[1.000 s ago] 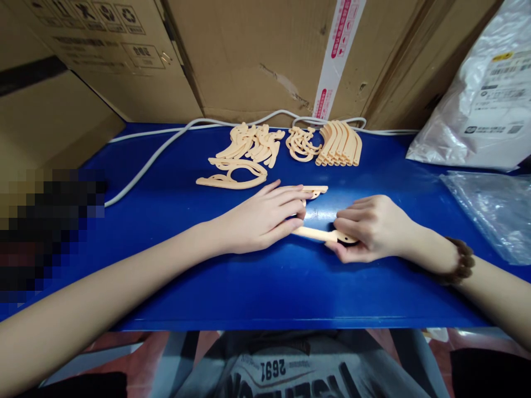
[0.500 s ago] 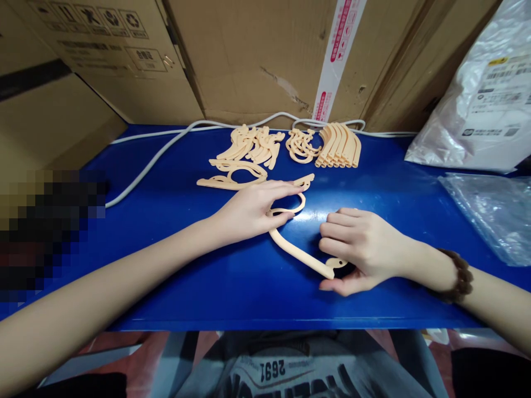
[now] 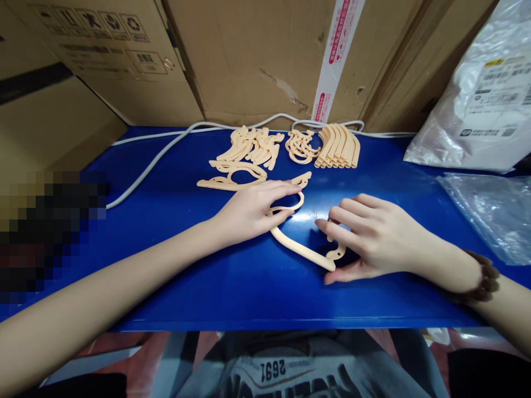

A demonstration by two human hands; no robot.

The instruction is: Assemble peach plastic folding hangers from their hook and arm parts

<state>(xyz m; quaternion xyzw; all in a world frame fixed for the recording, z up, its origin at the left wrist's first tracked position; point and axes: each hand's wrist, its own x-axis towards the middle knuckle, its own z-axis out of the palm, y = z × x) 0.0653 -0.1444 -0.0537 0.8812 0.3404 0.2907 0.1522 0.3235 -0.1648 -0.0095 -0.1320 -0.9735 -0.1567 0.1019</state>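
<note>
My left hand [image 3: 257,213] is closed on a beige plastic hanger piece [image 3: 299,200] with a rounded loop, over the middle of the blue table. A curved beige arm [image 3: 305,250] runs from beneath that hand toward the lower right. At its far end, my right hand [image 3: 367,237] holds a small curved beige piece [image 3: 339,252] between thumb and fingers, against the arm's tip. Part of the small piece is hidden behind the fingers. Two flat beige hanger shapes [image 3: 232,183] lie just behind my left hand.
At the back of the blue table [image 3: 249,298] are loose beige pieces [image 3: 249,145], small hooks [image 3: 302,146] and a row of curved arms [image 3: 338,146]. A white cable [image 3: 153,163] runs behind them, before cardboard boxes [image 3: 249,66]. Plastic bags [image 3: 468,127] lie right.
My right hand has turned and shifted slightly up and right, its fingers spreading a little. The small curved piece has tilted upward at the arm's tip. My left hand has barely moved.
</note>
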